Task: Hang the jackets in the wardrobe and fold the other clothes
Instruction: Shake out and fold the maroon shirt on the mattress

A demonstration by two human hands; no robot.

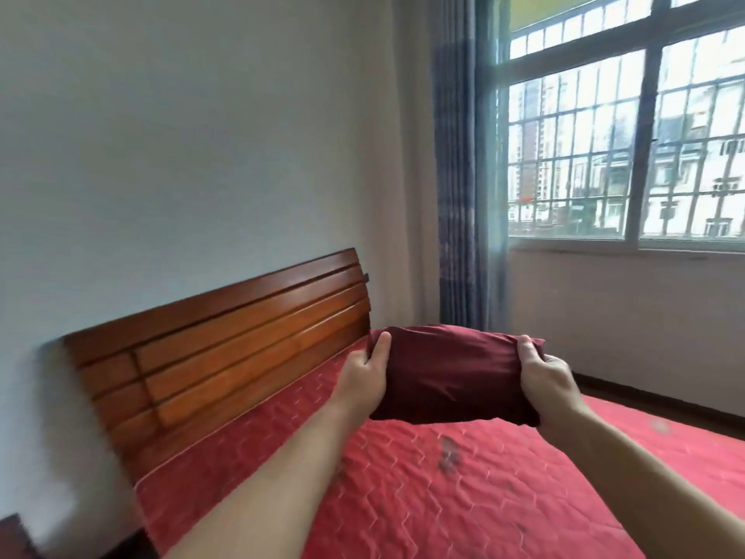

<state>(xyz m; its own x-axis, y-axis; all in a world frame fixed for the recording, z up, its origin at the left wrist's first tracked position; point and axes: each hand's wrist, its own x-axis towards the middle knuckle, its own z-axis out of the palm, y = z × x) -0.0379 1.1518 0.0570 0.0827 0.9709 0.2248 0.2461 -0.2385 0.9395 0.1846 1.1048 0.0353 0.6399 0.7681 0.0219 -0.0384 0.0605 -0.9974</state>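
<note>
Both hands, left hand (365, 377) and right hand (544, 377), grip the ends of a folded maroon garment (451, 373) (thumbs on top), held above the red quilted bed (443, 498).

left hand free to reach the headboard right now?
Probably not as is: the left hand grips one end of the folded maroon garment, the right hand the other. Nothing visibly blocks the path to the headboard.

Two bare forearms reach in from the near edge, no sleeves in sight; left hand (365, 377) and right hand (544, 377) wear nothing.
</note>
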